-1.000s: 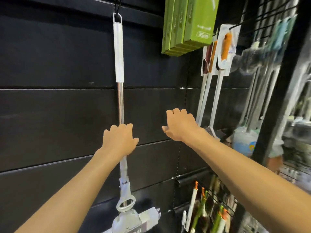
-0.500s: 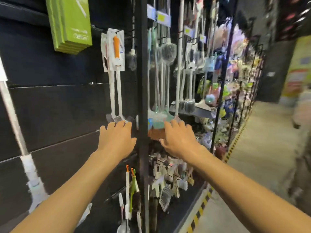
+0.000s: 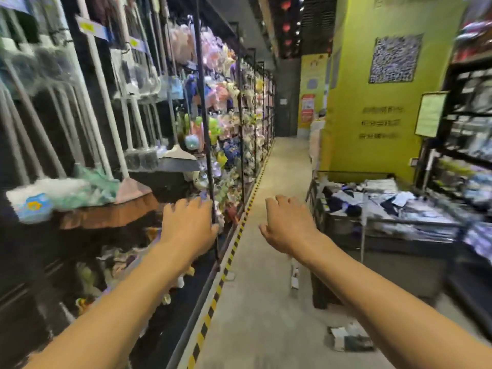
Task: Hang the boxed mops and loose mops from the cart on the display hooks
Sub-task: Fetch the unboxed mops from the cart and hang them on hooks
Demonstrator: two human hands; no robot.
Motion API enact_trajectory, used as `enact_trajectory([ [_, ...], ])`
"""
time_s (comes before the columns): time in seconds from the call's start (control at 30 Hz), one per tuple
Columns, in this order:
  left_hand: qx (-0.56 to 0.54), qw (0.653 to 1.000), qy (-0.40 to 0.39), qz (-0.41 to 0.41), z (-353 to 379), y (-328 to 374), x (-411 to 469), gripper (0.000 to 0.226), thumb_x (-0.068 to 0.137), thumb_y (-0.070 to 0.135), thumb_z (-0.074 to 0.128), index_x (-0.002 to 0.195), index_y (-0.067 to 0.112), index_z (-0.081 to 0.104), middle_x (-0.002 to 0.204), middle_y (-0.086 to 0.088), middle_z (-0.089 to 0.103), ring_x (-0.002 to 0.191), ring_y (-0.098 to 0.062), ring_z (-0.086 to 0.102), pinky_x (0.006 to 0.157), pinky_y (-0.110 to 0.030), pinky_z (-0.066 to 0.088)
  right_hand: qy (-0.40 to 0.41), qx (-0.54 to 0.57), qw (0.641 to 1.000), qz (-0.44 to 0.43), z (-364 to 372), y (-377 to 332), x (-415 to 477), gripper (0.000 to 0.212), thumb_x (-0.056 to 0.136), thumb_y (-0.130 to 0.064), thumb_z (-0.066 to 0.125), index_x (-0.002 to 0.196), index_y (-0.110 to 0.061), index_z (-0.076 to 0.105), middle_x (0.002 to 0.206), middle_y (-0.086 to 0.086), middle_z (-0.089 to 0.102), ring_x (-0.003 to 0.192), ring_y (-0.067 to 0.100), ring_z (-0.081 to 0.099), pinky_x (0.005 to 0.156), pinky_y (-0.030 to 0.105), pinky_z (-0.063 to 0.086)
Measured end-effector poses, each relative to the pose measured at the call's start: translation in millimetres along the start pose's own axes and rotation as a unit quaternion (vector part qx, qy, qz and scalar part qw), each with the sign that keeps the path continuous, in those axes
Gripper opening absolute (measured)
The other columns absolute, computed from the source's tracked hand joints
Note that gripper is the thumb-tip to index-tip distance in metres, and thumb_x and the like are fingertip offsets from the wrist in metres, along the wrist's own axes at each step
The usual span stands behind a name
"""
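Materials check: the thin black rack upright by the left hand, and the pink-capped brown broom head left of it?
Thin black rack upright: likely painted metal, matte; slim, straight, no sag. Pink-capped brown broom head: cap looks smooth moulded plastic, bristles probably synthetic fibre; blur leaves it open.

Bare left hand (image 3: 187, 226), bare right hand (image 3: 288, 225), left forearm (image 3: 119, 302) and right forearm (image 3: 386, 286) uncovered right to the frame edge, slim build, fingertips soft with motion blur, upper arms out of frame
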State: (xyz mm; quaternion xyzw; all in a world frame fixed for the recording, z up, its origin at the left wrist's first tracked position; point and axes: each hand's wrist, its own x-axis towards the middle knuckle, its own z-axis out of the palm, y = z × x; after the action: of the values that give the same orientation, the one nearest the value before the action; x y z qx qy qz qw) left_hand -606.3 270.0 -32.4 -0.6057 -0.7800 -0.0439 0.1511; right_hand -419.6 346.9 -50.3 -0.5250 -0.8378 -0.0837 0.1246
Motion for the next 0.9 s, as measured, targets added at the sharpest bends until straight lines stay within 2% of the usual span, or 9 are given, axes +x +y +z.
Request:
enact_trajectory([
  [0.1, -0.019, 0.999, -0.002, 0.047, 8.0, 59.1, 25.3, 0.055, 0.099, 0.052, 0.049, 0.147, 0.024, 0.046, 0.150, -0.002, 0.052, 0.139, -0.032, 0.046, 0.111, -0.051, 0.040, -0.011, -0.025, 0.998, 0.050, 6.1, 62.1, -11.5, 0.053, 0.100, -0.049, 0.053, 0.138, -0.013, 0.045, 0.139, 0.014, 0.052, 0.128, 0.038, 0.048, 0.102, 0.053, 0.044],
  [0.3, -0.042, 0.990, -0.019, 0.130, 33.0, 168.0, 79.6, 0.058, 0.100, 0.054, 0.049, 0.148, 0.024, 0.043, 0.149, -0.003, 0.052, 0.139, -0.032, 0.046, 0.111, -0.052, 0.041, -0.038, -0.049, 0.988, 0.142, 20.2, 166.8, -17.2, 0.062, 0.102, -0.049, 0.049, 0.150, -0.010, 0.038, 0.150, 0.016, 0.045, 0.138, 0.040, 0.042, 0.111, 0.055, 0.039],
  [0.4, -0.057, 0.985, -0.023, 0.161, 47.1, 218.3, 111.0, 0.058, 0.100, 0.052, 0.049, 0.150, 0.024, 0.042, 0.151, -0.002, 0.050, 0.141, -0.032, 0.043, 0.114, -0.053, 0.037, -0.056, -0.059, 0.980, 0.180, 23.8, 214.6, -7.1, 0.062, 0.102, -0.050, 0.051, 0.149, -0.012, 0.038, 0.152, 0.015, 0.044, 0.140, 0.040, 0.040, 0.112, 0.054, 0.037],
  [0.67, -0.084, 0.974, -0.031, 0.210, 80.6, 326.5, 223.4, 0.053, 0.100, 0.052, 0.050, 0.146, 0.026, 0.046, 0.147, -0.003, 0.054, 0.135, -0.030, 0.049, 0.106, -0.047, 0.041, -0.082, -0.102, 0.960, 0.248, 36.8, 327.3, 53.5, 0.060, 0.103, -0.048, 0.049, 0.149, -0.011, 0.037, 0.152, 0.016, 0.043, 0.140, 0.040, 0.039, 0.112, 0.054, 0.037],
  [0.77, -0.088, 0.970, -0.036, 0.224, 95.0, 362.2, 260.6, 0.055, 0.099, 0.052, 0.051, 0.146, 0.026, 0.045, 0.149, -0.002, 0.054, 0.137, -0.030, 0.049, 0.108, -0.048, 0.040, -0.091, -0.104, 0.954, 0.266, 49.2, 362.6, 75.5, 0.059, 0.103, -0.045, 0.049, 0.150, -0.010, 0.037, 0.152, 0.017, 0.043, 0.139, 0.041, 0.039, 0.113, 0.055, 0.036],
  [0.9, -0.091, 0.967, -0.054, 0.234, 113.3, 402.6, 299.7, 0.058, 0.099, 0.052, 0.052, 0.150, 0.027, 0.041, 0.156, -0.003, 0.048, 0.144, -0.032, 0.042, 0.114, -0.053, 0.035, -0.098, -0.105, 0.950, 0.276, 70.2, 404.8, 99.2, 0.066, 0.103, -0.049, 0.049, 0.154, -0.011, 0.033, 0.154, 0.016, 0.042, 0.141, 0.042, 0.038, 0.113, 0.056, 0.036],
])
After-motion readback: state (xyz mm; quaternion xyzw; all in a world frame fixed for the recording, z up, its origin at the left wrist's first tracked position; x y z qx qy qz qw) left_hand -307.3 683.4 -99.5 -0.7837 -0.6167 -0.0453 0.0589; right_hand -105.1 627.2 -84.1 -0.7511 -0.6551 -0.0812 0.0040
